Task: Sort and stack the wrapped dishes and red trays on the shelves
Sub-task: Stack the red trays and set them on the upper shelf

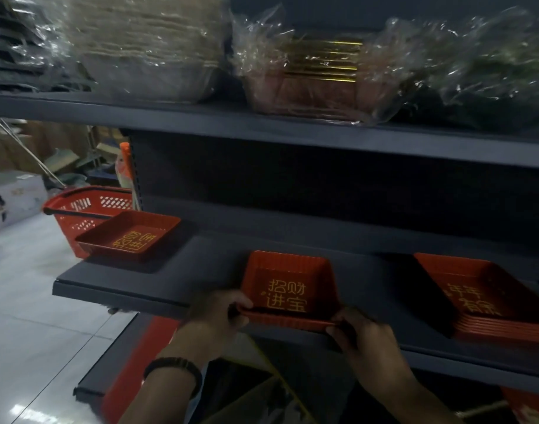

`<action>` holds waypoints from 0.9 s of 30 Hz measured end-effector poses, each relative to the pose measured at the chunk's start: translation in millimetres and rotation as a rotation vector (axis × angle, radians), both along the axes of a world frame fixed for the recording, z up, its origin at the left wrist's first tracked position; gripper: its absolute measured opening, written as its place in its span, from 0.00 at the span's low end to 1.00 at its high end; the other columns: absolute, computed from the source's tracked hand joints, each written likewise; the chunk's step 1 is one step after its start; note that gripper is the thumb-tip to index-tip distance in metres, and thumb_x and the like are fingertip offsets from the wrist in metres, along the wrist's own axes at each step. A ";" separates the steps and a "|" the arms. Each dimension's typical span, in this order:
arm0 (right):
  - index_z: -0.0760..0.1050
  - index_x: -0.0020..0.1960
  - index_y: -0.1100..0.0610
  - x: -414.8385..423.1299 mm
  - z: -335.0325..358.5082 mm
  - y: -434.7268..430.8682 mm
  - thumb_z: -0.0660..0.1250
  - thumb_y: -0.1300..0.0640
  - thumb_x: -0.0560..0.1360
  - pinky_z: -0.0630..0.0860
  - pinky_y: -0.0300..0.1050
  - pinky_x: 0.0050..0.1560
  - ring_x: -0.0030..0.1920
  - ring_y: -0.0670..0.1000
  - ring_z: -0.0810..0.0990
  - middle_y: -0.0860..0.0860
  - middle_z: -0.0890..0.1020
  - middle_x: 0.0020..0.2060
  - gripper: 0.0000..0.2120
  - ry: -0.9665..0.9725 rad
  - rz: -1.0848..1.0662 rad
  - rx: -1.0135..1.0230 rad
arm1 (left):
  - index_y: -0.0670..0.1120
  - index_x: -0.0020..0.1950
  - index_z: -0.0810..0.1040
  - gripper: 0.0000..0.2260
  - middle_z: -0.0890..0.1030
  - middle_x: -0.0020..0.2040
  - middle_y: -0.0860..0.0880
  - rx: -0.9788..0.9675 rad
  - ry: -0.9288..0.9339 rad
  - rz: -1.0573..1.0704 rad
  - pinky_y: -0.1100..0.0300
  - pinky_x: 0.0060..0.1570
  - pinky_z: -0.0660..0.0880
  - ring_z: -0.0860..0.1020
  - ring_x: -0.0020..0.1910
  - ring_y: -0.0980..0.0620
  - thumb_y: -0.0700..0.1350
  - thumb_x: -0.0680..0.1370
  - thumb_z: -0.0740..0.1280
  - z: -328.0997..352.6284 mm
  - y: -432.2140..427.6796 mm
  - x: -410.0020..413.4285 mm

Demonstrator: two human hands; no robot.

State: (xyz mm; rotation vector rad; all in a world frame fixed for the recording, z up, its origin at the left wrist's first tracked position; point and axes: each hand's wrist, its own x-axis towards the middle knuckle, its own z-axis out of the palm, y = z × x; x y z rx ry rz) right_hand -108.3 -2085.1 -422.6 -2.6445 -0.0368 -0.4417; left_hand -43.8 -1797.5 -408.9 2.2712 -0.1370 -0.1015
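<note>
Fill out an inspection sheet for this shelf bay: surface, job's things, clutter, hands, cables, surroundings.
Surface: dark middle shelf, trays on it.
Job's things: held red tray at the front edge; single red tray at left; tray stack at right; wrapped dishes on upper shelf.
Clutter: nothing seen.
Hands: left hand grips the held tray's near left corner; right hand its near right corner.
Cables: nothing seen.
Surroundings: red basket beyond the shelf's left end; tiled floor.

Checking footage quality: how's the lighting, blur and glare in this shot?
Head view: dim overall; the wrapped dishes up top are blurred, their plastic glinting; floor tiles at left catch bright glare; gold lettering on the gripped red tray is legible.
</note>
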 end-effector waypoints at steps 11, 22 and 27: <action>0.82 0.53 0.46 -32.2 4.6 -59.5 0.75 0.59 0.78 0.70 0.21 0.51 0.48 0.37 0.82 0.40 0.84 0.47 0.09 -0.244 -0.016 0.195 | 0.56 0.52 0.90 0.06 0.88 0.49 0.63 -0.023 -0.182 -0.130 0.78 0.51 0.72 0.82 0.51 0.70 0.47 0.76 0.78 24.3 -45.2 -30.7; 0.80 0.59 0.46 -67.0 56.3 -126.3 0.70 0.60 0.81 0.74 0.25 0.51 0.53 0.34 0.81 0.36 0.82 0.50 0.11 -0.450 -0.095 0.393 | 0.74 0.51 0.81 0.17 0.84 0.52 0.71 -0.212 -0.449 -0.060 0.67 0.61 0.76 0.82 0.55 0.71 0.49 0.77 0.77 62.4 -147.8 -80.4; 0.81 0.59 0.45 -82.4 69.7 -176.8 0.70 0.59 0.82 0.76 0.26 0.50 0.52 0.34 0.82 0.37 0.84 0.49 0.11 -0.525 -0.223 0.494 | 0.71 0.54 0.81 0.17 0.83 0.49 0.75 -0.280 -0.509 -0.134 0.78 0.54 0.74 0.82 0.52 0.73 0.47 0.78 0.76 82.4 -216.4 -91.2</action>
